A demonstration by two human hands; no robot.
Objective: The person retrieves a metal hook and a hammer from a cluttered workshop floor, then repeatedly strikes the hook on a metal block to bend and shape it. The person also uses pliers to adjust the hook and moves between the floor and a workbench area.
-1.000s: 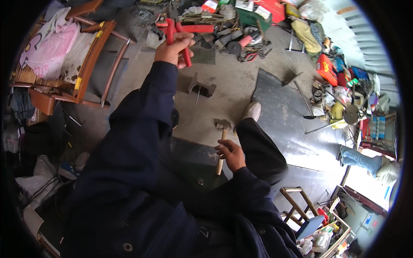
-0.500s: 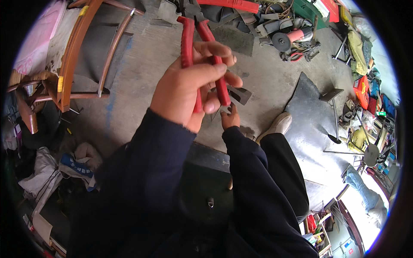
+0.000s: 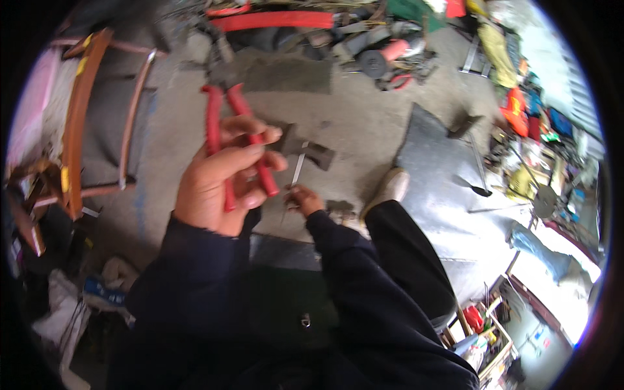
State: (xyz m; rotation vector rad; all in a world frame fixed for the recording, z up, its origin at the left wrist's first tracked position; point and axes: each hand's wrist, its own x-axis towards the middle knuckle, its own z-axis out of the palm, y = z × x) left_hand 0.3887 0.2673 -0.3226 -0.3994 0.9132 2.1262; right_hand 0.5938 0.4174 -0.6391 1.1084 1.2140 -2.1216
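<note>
A pair of red-handled pliers (image 3: pixel 212 123) is gripped in my left hand (image 3: pixel 224 172), held up close with its handles spread. The dark jaws point away from me and blur into the clutter behind. My right hand (image 3: pixel 304 200), lower and just to the right, has its fingers closed around a thin pale metal rod (image 3: pixel 298 168). At the rod's far end shows a dark, blocky metal piece (image 3: pixel 320 156); whether the two are joined is unclear. My left fingers partly cover the view toward that piece.
A dark metal sheet (image 3: pixel 426 169) lies on the floor at right, beside my shoe (image 3: pixel 393 185). An angle grinder (image 3: pixel 383 57) and scrap lie at the far side. A brown chair frame (image 3: pixel 81 123) stands at left. Tools and bags crowd the right edge.
Both hands have shifted left and toward me in the picture as the view moved. The pliers remain in my left hand. The rod by my right hand now shows more plainly.
</note>
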